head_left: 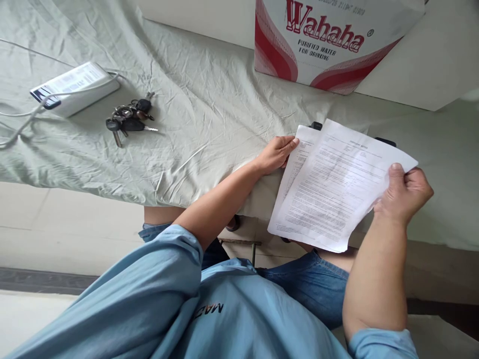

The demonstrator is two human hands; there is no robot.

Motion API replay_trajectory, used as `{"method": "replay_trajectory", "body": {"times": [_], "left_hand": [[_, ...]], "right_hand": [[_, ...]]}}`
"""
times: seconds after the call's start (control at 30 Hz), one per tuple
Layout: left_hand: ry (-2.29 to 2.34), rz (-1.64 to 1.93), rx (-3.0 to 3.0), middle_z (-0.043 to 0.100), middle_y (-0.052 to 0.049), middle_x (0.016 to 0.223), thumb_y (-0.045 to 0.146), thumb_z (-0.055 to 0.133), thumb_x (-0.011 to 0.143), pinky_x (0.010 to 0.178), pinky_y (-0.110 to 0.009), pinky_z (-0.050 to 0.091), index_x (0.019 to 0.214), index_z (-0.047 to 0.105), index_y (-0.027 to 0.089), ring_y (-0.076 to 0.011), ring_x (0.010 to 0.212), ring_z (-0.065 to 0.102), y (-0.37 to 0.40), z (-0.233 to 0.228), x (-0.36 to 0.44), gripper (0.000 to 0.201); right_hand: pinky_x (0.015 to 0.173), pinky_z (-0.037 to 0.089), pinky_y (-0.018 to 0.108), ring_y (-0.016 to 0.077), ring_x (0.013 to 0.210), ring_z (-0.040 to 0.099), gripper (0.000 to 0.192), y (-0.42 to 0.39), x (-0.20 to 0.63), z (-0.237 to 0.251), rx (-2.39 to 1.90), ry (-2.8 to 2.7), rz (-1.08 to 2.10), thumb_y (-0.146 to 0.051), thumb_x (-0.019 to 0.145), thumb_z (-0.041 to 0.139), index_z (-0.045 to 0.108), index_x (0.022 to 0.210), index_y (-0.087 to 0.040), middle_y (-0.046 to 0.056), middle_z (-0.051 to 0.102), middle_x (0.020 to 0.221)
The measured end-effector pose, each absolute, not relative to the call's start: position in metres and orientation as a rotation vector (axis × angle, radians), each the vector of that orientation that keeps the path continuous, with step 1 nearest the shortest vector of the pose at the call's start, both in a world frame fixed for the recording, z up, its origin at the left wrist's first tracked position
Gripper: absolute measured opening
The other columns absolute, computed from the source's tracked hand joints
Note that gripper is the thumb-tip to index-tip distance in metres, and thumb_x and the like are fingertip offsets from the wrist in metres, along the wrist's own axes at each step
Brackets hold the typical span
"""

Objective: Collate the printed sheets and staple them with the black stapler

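Note:
Two or more printed paper sheets are held up over the near edge of the cloth-covered table, overlapping, with the front one shifted to the right. My left hand pinches the upper left edge of the rear sheet between thumb and fingers. On the other side, my right hand grips the right edge of the sheets, thumb on top. Small black objects, one a black piece and the other a black bar, peek out behind the papers; most of each is hidden.
A bunch of keys lies on the wrinkled pale green cloth. Left of it is a white box-shaped device with a cable. A Wahaha water carton stands at the back.

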State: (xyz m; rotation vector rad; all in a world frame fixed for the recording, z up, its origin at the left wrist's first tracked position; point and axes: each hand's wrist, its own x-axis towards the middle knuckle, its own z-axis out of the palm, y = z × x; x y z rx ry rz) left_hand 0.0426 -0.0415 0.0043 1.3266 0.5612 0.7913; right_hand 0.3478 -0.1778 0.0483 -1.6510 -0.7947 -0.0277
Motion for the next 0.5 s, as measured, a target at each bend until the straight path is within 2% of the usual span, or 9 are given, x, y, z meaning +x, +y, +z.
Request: {"method": "replay_trajectory", "body": {"times": [0.13,0.27,0.33,0.5], "left_hand": [[0.571,0.779,1.247,0.051,0.005,0.062,0.078,0.067,0.110,0.047,-0.025,0.035,0.080,0.057,0.021,-0.0064,0.047,0.044,-0.042,0.007,0.044,0.065],[0.563,0.778,1.206,0.050,0.005,0.060,0.077,0.069,0.110,0.045,-0.024,0.033,0.079,0.058,0.020,-0.0057,0.046,0.043,-0.042,0.009,0.045,0.065],[0.553,0.778,1.200,0.050,0.005,0.060,0.076,0.069,0.110,0.045,-0.023,0.032,0.078,0.057,0.020,-0.0055,0.045,0.043,-0.042,0.010,0.045,0.065],[0.566,0.774,1.192,0.049,0.006,0.059,0.073,0.070,0.111,0.045,-0.023,0.032,0.076,0.055,0.021,-0.0055,0.045,0.043,-0.043,0.012,0.046,0.065]], "right_hand": [[0.085,0.062,0.044,0.0175,0.075,0.062,0.020,-0.182,0.365,0.049,-1.455,-0.661,0.028,-0.038,0.063,0.080,0.074,0.075,-0.022,-0.004,0.063,0.074],[0.098,0.066,0.051,0.0214,0.083,0.069,0.020,-0.183,0.368,0.050,-1.385,-0.604,0.072,-0.033,0.059,0.080,0.077,0.075,-0.022,-0.002,0.066,0.077],[0.098,0.066,0.051,0.0216,0.083,0.069,0.020,-0.182,0.363,0.050,-1.401,-0.616,0.094,-0.035,0.060,0.082,0.076,0.075,-0.022,-0.002,0.065,0.077],[0.081,0.060,0.041,0.0164,0.074,0.058,0.024,-0.175,0.350,0.045,-1.542,-0.741,0.100,-0.039,0.065,0.086,0.073,0.073,-0.022,-0.005,0.061,0.073]]}}
